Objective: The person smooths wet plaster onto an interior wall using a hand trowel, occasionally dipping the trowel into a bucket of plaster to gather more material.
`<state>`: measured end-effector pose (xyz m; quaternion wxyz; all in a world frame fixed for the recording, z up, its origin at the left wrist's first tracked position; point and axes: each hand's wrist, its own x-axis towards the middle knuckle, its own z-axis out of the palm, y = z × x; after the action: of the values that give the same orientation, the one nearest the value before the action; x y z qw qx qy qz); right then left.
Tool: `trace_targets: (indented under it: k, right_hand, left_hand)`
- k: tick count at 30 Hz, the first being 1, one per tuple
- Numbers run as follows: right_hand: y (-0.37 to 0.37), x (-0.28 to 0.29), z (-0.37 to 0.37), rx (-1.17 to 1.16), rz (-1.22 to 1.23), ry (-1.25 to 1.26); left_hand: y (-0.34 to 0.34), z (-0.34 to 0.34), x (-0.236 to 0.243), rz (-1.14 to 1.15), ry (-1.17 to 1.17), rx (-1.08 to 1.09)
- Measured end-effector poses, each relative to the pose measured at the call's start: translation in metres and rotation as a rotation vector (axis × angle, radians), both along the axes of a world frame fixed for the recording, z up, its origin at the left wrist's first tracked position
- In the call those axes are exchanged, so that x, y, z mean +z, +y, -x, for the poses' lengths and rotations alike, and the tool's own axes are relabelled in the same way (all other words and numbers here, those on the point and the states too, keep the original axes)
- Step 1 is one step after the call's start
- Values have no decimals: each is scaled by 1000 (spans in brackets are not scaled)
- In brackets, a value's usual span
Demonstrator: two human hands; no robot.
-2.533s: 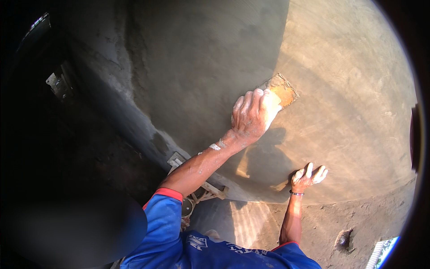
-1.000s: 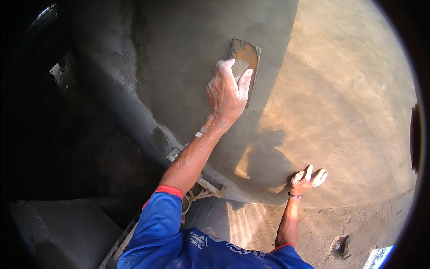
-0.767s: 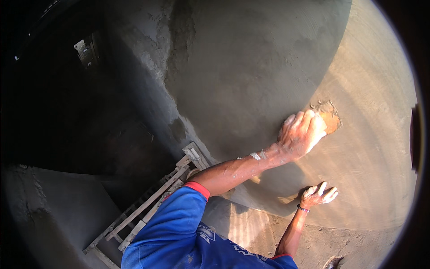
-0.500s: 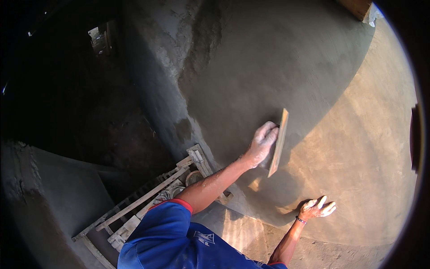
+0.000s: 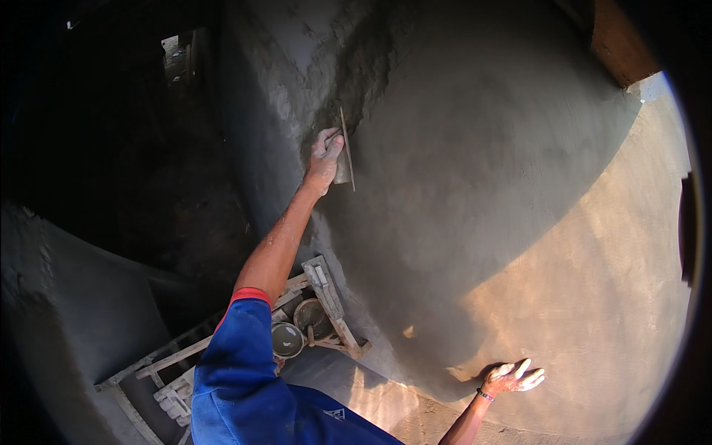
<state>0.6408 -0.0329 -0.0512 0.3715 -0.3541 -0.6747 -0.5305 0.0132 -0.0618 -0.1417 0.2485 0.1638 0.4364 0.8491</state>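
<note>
Left hand [image 5: 324, 162] gripped round plastering float [image 5: 348, 152]; right hand [image 5: 512, 378] spread against plastered wall [image 5: 460, 163]. Risk: tilted float edge could gouge plaster.

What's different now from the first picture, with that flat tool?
The left hand moved left, from the sunlight's edge to the rough plaster, carrying the float, now turned edge-on. The view swung too. Nothing was let go; the right hand stays spread at the sunlit wall.
</note>
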Motion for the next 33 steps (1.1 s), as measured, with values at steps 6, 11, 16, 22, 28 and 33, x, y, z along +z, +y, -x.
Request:
trace_targets:
  k: [6, 11, 16, 22, 28, 33]
  right_hand:
    - [-2, 0, 0, 6, 10, -7]
    - [-5, -2, 0, -10, 21, -9]
    - [-2, -1, -4, -23, -3, -37]
    - [-1, 2, -3, -40, -16, -30]
    - [0, 0, 6, -5, -7, -27]
    - [-4, -1, -2, -26, -16, -34]
  left_hand:
    - [58, 37, 30, 167, 656, 339]
    - [79, -3, 27, 148, 934, 508]
    - [34, -105, -3, 136, 1061, 142]
    - [27, -52, -31, 319, 188, 406]
    - [90, -22, -11, 512, -40, 342]
    - [89, -34, 94, 499, 166, 341]
